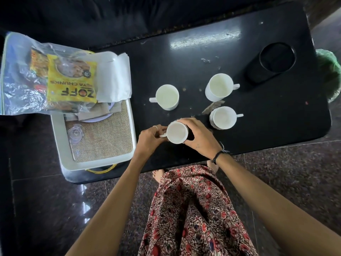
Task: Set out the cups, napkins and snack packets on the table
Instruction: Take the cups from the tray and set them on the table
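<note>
Both hands hold one white cup (176,132) just above the black table (267,115) near its front edge. My left hand (149,138) grips the handle side and my right hand (198,135) wraps the right side. Three more white cups stand on the table: one at centre left (167,97), one further back (219,87), one at the right (223,117). On the white tray (129,124) at the left lie white napkins (113,78) and a yellow snack packet (71,84) under a clear plastic bag (20,74).
A black round holder (273,61) lies at the table's back right. The tray has a burlap mat (103,139) and a small clear glass lid (74,134). Crumbs and a paper scrap (212,107) dot the table. My patterned skirt and bare feet are below the front edge.
</note>
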A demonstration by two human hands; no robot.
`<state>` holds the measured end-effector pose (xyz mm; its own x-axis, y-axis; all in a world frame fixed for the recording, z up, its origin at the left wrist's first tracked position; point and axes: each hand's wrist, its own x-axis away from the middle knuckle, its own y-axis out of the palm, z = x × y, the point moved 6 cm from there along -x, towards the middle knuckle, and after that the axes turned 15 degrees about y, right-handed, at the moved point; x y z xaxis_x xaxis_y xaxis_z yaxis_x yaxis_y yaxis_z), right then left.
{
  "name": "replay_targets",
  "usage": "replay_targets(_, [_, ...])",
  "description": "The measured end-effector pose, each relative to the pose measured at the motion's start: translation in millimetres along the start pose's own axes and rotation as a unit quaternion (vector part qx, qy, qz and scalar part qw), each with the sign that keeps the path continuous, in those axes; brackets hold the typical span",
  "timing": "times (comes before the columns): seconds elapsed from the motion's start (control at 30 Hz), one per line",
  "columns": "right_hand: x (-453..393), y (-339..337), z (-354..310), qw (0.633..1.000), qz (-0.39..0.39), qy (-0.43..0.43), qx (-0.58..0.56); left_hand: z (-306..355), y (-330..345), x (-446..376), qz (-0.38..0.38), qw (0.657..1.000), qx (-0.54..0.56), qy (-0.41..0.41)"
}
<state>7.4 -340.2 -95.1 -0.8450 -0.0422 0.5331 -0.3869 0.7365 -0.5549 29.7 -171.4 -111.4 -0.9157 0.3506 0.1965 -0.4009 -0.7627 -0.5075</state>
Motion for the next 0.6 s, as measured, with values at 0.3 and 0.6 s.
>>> replay_targets(0.3, [-6.6, 0.8, 1.0, 0.999, -0.028, 0.013, -0.009, 0.7, -3.8, -2.9, -0.022, 1.0, -0.017, 0.005])
replay_targets(0.6, [-5.9, 9.1, 2.2, 0.998, -0.056, 0.028, -0.002, -3.1, -1.4, 2.4, -0.085, 0.996, -0.013, -0.015])
